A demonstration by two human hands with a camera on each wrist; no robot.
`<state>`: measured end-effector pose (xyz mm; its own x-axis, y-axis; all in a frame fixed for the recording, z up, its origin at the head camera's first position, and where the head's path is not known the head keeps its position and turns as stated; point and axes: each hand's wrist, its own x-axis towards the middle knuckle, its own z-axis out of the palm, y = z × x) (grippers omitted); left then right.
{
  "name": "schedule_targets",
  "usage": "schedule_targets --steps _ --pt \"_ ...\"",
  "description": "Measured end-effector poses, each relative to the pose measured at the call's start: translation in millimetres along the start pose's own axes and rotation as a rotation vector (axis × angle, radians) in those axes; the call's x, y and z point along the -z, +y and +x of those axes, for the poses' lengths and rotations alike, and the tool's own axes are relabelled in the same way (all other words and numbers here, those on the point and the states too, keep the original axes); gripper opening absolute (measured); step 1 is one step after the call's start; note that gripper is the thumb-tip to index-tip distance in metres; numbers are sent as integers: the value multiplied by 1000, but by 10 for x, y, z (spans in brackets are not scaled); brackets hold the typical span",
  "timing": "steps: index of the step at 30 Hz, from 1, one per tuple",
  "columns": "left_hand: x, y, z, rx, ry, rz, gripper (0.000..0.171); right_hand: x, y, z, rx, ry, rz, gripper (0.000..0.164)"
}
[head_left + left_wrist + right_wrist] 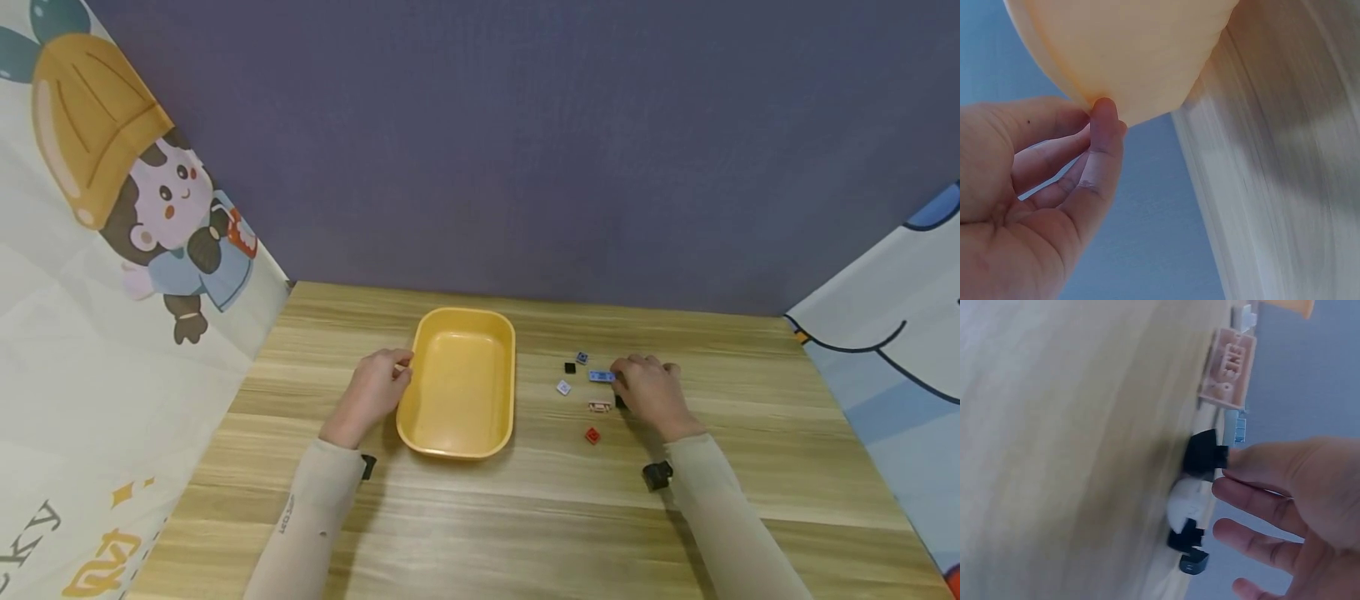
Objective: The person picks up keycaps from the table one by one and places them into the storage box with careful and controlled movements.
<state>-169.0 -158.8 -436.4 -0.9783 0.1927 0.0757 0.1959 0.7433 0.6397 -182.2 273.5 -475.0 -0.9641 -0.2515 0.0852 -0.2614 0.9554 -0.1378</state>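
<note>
A yellow plastic tray [454, 454] stands on the wooden table. My left hand [377, 382] pinches its left rim; in the left wrist view, thumb and finger meet at the edge of the tray [1129, 56]. Over a group of small toy bricks, my right hand [651, 390] reaches down with loosely bent fingers. Its fingertips are right at the end of a blue brick [601, 376], and a black piece [620, 402] lies under the hand. In the right wrist view, a black piece [1202, 453] overlaps the thumb tip, with a white rounded piece [1185, 503] beside it.
Between tray and right hand lie a pink brick [599, 407], a red brick [592, 435], a white brick [563, 387], a small black brick [570, 367] and a grey-blue brick [582, 357]. A dark blue partition [510, 167] rises behind the table [480, 533].
</note>
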Motion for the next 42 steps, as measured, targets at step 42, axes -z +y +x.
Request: schedule_targets --steps 42 --pt "20 8 20 24 -30 -19 32 497 -1443 386 286 147 122 22"
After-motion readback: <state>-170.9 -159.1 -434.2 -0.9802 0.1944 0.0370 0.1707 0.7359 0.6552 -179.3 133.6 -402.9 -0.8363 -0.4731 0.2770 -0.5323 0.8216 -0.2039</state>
